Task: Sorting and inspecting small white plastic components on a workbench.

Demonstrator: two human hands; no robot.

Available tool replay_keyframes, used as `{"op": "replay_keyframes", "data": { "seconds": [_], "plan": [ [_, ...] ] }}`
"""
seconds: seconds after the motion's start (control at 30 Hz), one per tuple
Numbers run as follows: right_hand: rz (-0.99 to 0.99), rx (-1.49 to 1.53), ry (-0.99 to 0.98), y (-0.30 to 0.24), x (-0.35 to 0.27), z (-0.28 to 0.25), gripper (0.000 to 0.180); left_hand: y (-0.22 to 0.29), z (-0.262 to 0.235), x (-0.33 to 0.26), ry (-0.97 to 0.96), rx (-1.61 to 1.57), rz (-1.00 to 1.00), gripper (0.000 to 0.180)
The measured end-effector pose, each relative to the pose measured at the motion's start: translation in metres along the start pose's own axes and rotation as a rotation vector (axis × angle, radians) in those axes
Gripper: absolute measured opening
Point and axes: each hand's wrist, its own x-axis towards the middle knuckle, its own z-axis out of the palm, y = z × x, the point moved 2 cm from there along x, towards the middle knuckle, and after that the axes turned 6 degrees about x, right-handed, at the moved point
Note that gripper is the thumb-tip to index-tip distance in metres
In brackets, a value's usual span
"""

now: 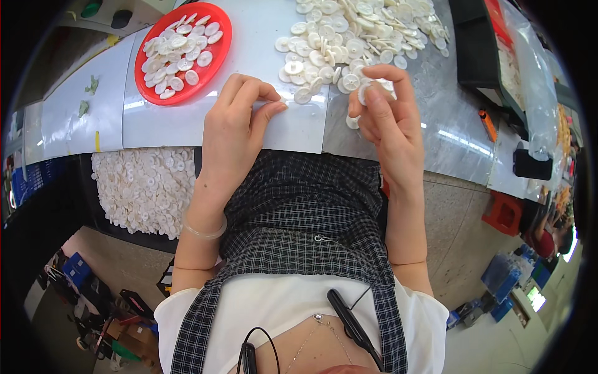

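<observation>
My left hand [240,124] is closed in a pinch above the white sheet; what its thumb and index fingertips hold, if anything, is too small to make out. My right hand [392,121] pinches a small white plastic disc [363,95] between thumb and fingers, its index finger raised and bent. Just beyond the right hand spreads a large heap of similar white discs [355,47], some with spokes. To the far left of my left hand, a red round tray [223,43] carries a pile of such discs.
Below the table edge at left, a black bin holds many white discs [146,193]. A black crate [467,62] stands at the right, with an orange-handled tool [488,124] and a dark phone-like object [532,167] nearby. A red stool [502,213] is on the floor.
</observation>
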Motion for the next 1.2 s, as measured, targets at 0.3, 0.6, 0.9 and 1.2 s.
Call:
{"op": "replay_keyframes", "data": {
  "seconds": [0.3, 0.6, 0.9, 1.2],
  "plan": [
    [-0.178, -0.487, -0.106, 0.002, -0.001, 0.010, 0.030, -0.014, 0.005, -0.011, -0.257, -1.509, -0.390, 0.022],
    [-0.255, -0.443, -0.096, 0.002, 0.000, 0.020, 0.036, 0.000, 0.014, -0.011, -0.446, -1.934, -0.534, 0.017],
    [-0.229, -0.334, -0.112, 0.004, 0.002, 0.019, 0.044, -0.007, 0.021, -0.017, -0.439, -1.947, -0.533, 0.026],
    [-0.160, -0.267, -0.088, 0.006, 0.002, 0.018, 0.042, -0.001, 0.017, -0.017, -0.337, -1.856, -0.576, 0.025]
  ]
}}
